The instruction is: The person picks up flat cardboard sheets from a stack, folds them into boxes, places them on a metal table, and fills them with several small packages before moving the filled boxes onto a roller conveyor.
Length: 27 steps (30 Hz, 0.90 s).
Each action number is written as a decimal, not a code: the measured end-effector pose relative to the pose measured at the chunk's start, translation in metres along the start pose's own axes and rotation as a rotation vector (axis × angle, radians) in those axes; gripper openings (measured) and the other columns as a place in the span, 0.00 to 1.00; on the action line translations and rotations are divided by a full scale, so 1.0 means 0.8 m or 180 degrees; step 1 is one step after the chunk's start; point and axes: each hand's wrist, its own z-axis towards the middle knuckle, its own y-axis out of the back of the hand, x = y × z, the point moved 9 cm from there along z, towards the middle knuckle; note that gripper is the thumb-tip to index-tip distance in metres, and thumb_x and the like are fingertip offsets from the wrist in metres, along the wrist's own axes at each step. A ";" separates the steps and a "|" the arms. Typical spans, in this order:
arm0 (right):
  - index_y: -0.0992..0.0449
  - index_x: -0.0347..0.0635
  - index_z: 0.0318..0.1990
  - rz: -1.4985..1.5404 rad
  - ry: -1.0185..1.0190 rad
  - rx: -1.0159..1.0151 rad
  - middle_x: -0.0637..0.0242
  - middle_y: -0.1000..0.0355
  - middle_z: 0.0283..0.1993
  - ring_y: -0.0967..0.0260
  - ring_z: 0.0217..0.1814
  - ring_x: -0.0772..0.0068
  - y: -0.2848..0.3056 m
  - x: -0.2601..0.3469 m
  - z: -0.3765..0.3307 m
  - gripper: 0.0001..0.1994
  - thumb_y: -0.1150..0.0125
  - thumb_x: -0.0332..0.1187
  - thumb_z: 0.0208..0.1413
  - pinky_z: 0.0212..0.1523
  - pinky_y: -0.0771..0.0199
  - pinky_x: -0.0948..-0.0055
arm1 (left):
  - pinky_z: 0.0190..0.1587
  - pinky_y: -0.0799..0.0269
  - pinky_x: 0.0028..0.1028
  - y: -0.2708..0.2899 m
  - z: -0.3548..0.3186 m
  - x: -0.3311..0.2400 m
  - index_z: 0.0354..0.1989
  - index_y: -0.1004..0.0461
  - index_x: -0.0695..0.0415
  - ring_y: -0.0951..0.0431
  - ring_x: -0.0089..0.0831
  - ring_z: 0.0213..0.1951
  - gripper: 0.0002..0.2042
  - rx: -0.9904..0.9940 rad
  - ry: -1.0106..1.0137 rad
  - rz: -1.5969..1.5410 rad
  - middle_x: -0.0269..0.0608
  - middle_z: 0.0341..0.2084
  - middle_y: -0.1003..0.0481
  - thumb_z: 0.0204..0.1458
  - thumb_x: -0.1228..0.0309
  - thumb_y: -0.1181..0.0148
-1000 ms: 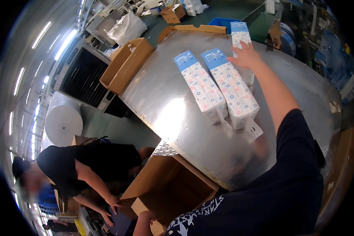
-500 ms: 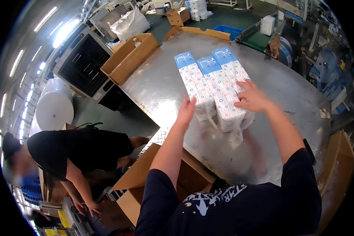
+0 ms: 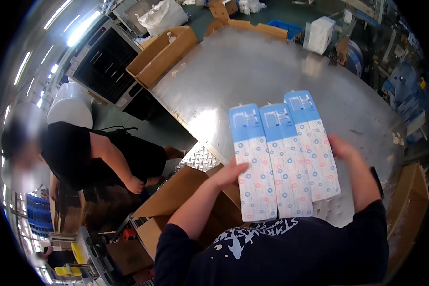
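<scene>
Three long white packs [image 3: 291,167] with small coloured rings and blue end bands are held side by side close to my chest. The right one sits slightly farther from me than the other two. My left hand [image 3: 229,175] grips the outer side of the left pack, its thumb on the upper face. Against the outer side of the right pack presses my right hand [image 3: 341,147], its fingers partly hidden behind the pack. Whether the packs' undersides touch the metal table [image 3: 262,62] cannot be made out.
An open cardboard box [image 3: 186,190] stands below my left arm. Another carton [image 3: 407,200] is at the right. A shallow cardboard tray [image 3: 163,55] lies along the table's far left edge. A white pack [image 3: 321,34] stands at the far right edge. A co-worker [image 3: 95,152] bends at the left.
Both hands have brought the three packs toward my chest, tilting their upper faces to view. The white pack at the far right has come closer to the table. The co-worker's arm has shifted.
</scene>
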 end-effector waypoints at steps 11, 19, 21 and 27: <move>0.39 0.37 0.58 0.1259 0.2077 0.0888 0.62 0.34 0.55 0.36 0.55 0.68 -0.059 0.116 -0.129 0.38 0.29 0.33 0.35 0.55 0.36 0.67 | 0.51 0.33 0.34 -0.028 -0.140 -0.089 0.53 0.37 0.62 0.31 0.30 0.49 0.28 -0.0158 -0.1649 0.0421 0.41 0.46 0.30 0.41 0.75 0.36; 0.30 0.40 0.50 -0.0962 0.1831 0.0339 0.62 0.30 0.49 0.34 0.51 0.69 -0.131 0.076 -0.158 0.30 0.26 0.28 0.33 0.50 0.33 0.70 | 0.56 0.38 0.32 -0.053 -0.186 0.033 0.55 0.34 0.54 0.32 0.39 0.52 0.26 -0.0013 -0.0992 0.1199 0.43 0.52 0.32 0.47 0.62 0.38; 0.26 0.40 0.47 -0.0754 0.2327 0.0270 0.60 0.28 0.47 0.32 0.50 0.68 -0.142 0.119 -0.179 0.27 0.26 0.29 0.34 0.51 0.32 0.68 | 0.57 0.39 0.33 -0.051 -0.215 0.011 0.56 0.36 0.54 0.33 0.38 0.53 0.27 -0.0305 -0.1357 0.1884 0.43 0.54 0.34 0.47 0.62 0.38; 0.27 0.40 0.50 -0.1085 0.3472 0.0821 0.60 0.29 0.50 0.32 0.51 0.67 -0.251 0.206 -0.260 0.24 0.32 0.37 0.44 0.52 0.32 0.68 | 0.54 0.37 0.36 0.030 -0.394 -0.112 0.56 0.38 0.57 0.34 0.36 0.52 0.29 -0.1024 -0.1780 0.2460 0.44 0.52 0.35 0.47 0.57 0.40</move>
